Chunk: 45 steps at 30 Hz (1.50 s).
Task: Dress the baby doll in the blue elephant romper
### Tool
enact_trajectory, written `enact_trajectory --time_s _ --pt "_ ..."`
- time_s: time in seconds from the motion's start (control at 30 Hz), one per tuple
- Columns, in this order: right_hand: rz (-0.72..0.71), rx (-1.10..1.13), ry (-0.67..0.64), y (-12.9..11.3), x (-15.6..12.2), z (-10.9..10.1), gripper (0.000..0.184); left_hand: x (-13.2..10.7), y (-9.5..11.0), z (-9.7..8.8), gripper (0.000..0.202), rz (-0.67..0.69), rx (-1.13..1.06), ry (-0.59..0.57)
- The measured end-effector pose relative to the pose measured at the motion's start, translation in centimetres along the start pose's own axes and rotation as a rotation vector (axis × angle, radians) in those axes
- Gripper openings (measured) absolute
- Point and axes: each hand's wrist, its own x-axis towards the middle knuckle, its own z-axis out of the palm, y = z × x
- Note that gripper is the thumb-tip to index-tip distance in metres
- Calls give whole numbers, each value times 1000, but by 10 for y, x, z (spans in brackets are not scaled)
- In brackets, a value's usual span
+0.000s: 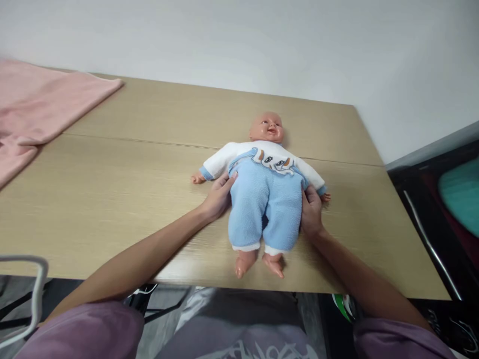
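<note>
A baby doll [265, 197] lies on its back on the wooden table, head toward the wall and bare feet toward me. It wears a light blue and white fleece outfit with an animal face on the chest. My left hand [219, 197] grips the doll's side at the waist, thumb on top of the blue cloth. On the opposite side, my right hand [312, 212] holds the outfit near the hip, its fingers partly hidden beneath the doll. The doll's arms stretch out to both sides, above my hands.
A pink cloth [48, 99] spreads over the table's left end. The table [130, 189] meets a pale wall [239, 45] at the back. A white cable [39, 289] curves at the lower left. Dark items and a teal object [462, 194] stand beyond the right edge.
</note>
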Motion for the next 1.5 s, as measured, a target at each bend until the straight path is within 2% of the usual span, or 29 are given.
enact_trajectory --time_s 0.07,0.13,0.2,0.27,0.33,0.43,0.5,0.6,0.73,0.83,0.93,1.03,1.17,1.37,1.5 --pt "-146 -131 66 -5 1 -1 42 0 0 -1 52 1 17 2" --pt "-184 -199 94 -10 1 0 42 1 1 -3 47 -41 7 0" --pt "-76 -159 69 -14 -2 4 44 1 2 -5 39 -93 -11 6" --pt "99 -28 24 -16 -4 9 49 1 3 -7 34 -107 -14 26" --pt "230 117 -32 -17 -5 12 52 1 2 -7 36 -71 12 48" --pt "350 236 -155 -19 -4 13 55 2 2 -7 43 -19 59 73" --pt "386 259 -216 -18 -3 13 57 2 3 -6 45 -29 69 87" --pt "364 264 -234 -12 -4 13 56 1 7 -4 40 -111 30 77" --pt "359 350 -205 -12 -7 12 52 -1 13 -3 28 -236 -84 41" --pt "410 422 -219 -20 -7 9 52 -2 15 -6 15 -242 -135 88" --pt "420 409 -166 -27 -5 7 46 -3 14 -10 14 -267 -148 102" --pt "435 374 -112 -27 -3 9 40 -3 11 -11 11 -334 -135 58" --pt "361 359 -120 -19 1 10 53 0 7 -8 24 -355 -98 22" --pt "41 226 -66 -18 14 1 42 8 7 -9 25 -196 -29 75" --pt "-18 230 -28 -26 13 4 43 11 11 -12 18 -168 -34 64"
